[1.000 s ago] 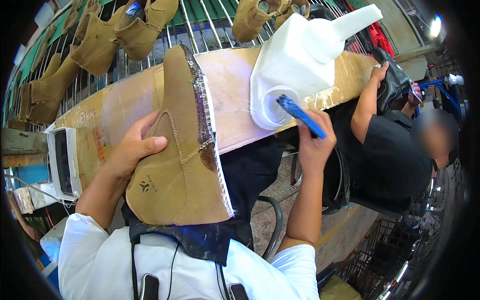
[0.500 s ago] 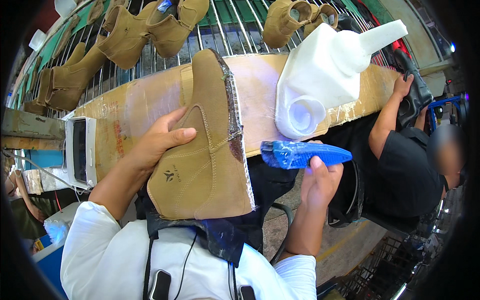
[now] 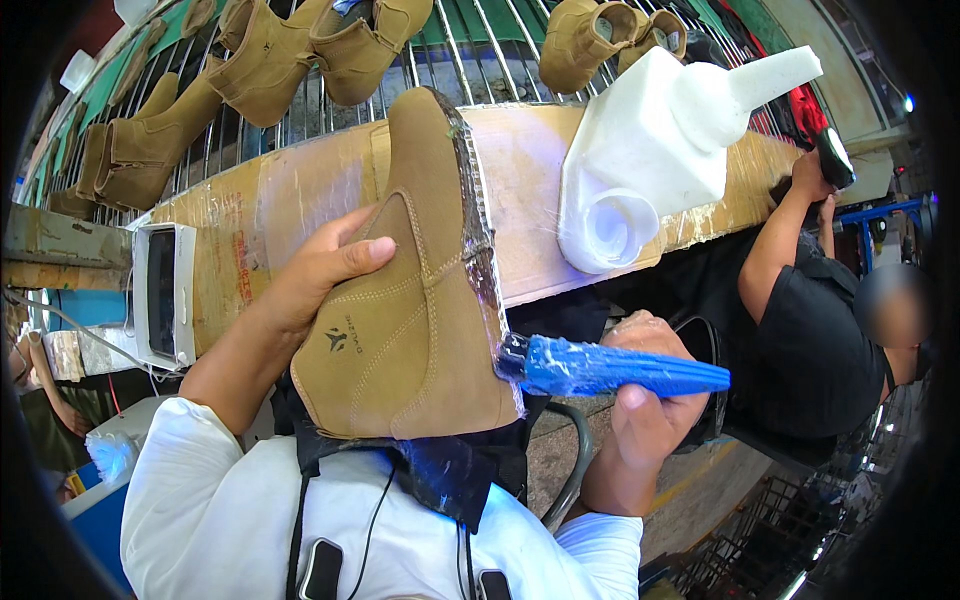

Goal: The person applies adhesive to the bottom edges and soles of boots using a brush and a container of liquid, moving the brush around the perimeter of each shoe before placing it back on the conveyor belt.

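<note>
A tan boot (image 3: pixel 400 330) with stitched seams lies on its side across my lap, toe pointing away and bare bottom edge facing right. My left hand (image 3: pixel 335 262) is closed around its instep side, thumb on top. A blue-handled brush (image 3: pixel 630 368), smeared with whitish residue, is gripped by my right hand (image 3: pixel 655 385). Its dark bristle end touches the boot's bottom edge near the heel. Along that edge runs a wet-looking dark strip (image 3: pixel 484 275) beside a pale border.
A white plastic jug (image 3: pixel 645 140) with a round opening stands on the cardboard-covered bench (image 3: pixel 300 180). Behind, several tan boots (image 3: pixel 255 60) sit on a metal-bar rack (image 3: pixel 465 55). A person in black (image 3: pixel 820 340) works at the right, holding a dark shoe (image 3: pixel 832 155).
My right hand has lowered the brush and brought its bristles onto the boot's edge near the heel. More of that edge looks dark and wet. The co-worker's shoe has turned.
</note>
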A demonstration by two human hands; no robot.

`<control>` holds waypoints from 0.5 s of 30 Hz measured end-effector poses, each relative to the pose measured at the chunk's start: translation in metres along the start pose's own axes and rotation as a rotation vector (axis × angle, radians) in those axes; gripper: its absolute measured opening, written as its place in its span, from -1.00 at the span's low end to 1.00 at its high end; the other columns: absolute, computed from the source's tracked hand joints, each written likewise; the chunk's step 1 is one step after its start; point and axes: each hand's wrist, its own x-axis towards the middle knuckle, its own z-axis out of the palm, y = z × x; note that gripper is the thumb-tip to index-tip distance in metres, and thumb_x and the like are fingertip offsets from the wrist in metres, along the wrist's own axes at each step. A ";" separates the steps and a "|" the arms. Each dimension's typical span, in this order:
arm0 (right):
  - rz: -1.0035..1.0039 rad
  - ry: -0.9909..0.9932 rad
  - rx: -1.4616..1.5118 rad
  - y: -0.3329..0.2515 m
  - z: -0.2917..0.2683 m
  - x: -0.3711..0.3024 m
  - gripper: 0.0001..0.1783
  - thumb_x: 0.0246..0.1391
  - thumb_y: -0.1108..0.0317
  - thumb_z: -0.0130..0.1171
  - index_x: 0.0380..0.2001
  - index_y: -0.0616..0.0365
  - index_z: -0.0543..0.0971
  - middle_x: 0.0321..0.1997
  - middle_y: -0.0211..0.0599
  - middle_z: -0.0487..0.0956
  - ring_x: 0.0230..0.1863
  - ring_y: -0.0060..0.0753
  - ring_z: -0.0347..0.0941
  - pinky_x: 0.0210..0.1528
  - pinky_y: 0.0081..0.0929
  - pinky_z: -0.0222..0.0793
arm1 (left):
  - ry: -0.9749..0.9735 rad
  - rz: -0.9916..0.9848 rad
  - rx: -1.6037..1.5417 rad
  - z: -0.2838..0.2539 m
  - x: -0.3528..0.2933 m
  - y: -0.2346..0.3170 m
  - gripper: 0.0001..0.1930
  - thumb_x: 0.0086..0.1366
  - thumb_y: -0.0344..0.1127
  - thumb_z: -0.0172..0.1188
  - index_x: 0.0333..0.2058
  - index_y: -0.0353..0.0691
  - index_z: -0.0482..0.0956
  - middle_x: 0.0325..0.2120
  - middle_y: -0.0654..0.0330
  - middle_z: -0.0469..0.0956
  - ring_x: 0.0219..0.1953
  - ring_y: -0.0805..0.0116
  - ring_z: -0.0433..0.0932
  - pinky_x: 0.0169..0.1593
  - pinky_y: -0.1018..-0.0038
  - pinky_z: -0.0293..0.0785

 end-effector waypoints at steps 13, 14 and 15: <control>-0.363 -0.018 -0.394 -0.036 -0.002 -0.002 -0.75 -0.11 0.24 0.36 -0.39 0.17 0.66 -0.44 -0.26 0.60 -0.43 -0.39 0.52 -0.41 -0.54 0.39 | 0.116 -0.110 -0.350 0.015 -0.008 0.007 -0.48 0.33 -0.11 0.13 0.16 -0.27 0.34 0.01 0.07 0.52 -0.01 0.28 0.56 0.05 0.37 0.52; -0.381 -0.038 -0.413 -0.038 -0.003 0.001 -0.75 -0.13 0.25 0.36 -0.38 0.17 0.66 -0.44 -0.27 0.60 -0.43 -0.39 0.52 -0.41 -0.55 0.39 | 0.131 -0.118 -0.370 0.017 -0.008 0.008 -0.49 0.33 -0.11 0.12 0.16 -0.25 0.34 0.01 0.07 0.52 0.00 0.27 0.56 0.06 0.36 0.52; -0.404 -0.055 -0.428 -0.041 -0.005 0.004 -0.74 -0.14 0.25 0.37 -0.38 0.17 0.67 -0.44 -0.28 0.60 -0.42 -0.39 0.52 -0.41 -0.56 0.39 | 0.122 -0.131 -0.416 0.020 -0.010 0.009 -0.50 0.34 -0.11 0.12 0.16 -0.24 0.35 0.02 0.07 0.52 0.01 0.26 0.56 0.07 0.34 0.51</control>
